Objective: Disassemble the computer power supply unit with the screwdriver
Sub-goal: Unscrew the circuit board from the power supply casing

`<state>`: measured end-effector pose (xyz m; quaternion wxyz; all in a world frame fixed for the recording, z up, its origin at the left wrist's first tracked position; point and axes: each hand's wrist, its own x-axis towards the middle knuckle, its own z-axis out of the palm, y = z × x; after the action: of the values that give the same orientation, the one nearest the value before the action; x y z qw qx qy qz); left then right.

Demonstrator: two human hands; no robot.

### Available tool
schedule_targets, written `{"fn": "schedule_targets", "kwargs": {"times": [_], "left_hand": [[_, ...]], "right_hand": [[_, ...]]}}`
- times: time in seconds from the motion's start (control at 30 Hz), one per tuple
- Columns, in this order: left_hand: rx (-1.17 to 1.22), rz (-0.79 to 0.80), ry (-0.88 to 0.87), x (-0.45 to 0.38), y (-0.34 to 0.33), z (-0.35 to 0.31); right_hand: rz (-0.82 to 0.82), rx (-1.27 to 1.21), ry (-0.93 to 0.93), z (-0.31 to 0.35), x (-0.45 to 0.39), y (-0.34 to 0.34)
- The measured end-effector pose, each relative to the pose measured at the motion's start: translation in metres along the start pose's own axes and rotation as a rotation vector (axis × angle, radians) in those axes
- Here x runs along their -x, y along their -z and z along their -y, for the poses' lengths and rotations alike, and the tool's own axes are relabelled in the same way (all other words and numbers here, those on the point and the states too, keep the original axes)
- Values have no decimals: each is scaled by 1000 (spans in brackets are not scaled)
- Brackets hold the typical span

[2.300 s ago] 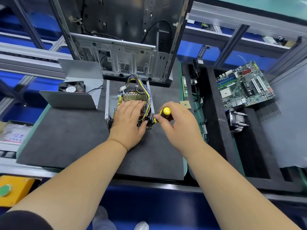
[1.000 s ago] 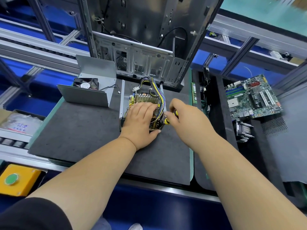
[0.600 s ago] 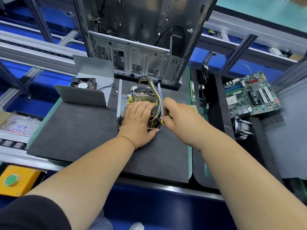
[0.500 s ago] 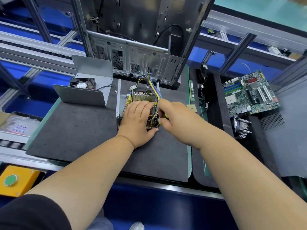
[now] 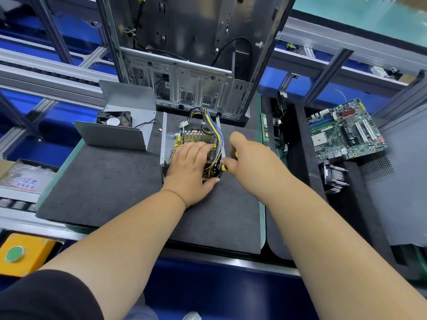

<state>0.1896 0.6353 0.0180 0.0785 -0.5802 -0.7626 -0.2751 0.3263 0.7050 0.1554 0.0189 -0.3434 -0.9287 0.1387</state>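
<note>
The right hand (image 5: pixel 251 162), gripping the screwdriver (image 5: pixel 224 167), has dropped low against the power supply (image 5: pixel 196 139) edge. The left hand (image 5: pixel 191 167) still presses flat on it; probably a side screw is being worked.

A dark foam mat (image 5: pixel 111 195) covers the green-edged bench (image 5: pixel 262 218). Aluminium rails (image 5: pixel 46 72) cross over blue panels beyond its far edge; pale green floor (image 5: pixel 360 17), probably, top right.
</note>
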Motion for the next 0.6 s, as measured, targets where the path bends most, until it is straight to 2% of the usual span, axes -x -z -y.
{"fn": "schedule_targets", "kwargs": {"times": [0.27,0.47,0.6], "left_hand": [[-10,46,29,-1,1,-2],[5,41,33,-1,-1,-1],[2,47,26,-2,-1,0]], "right_hand": [[93,-90,97,1,4,8],[-71,193,-28,4,6,-2],[-42,17,-52,3,4,-3]]}}
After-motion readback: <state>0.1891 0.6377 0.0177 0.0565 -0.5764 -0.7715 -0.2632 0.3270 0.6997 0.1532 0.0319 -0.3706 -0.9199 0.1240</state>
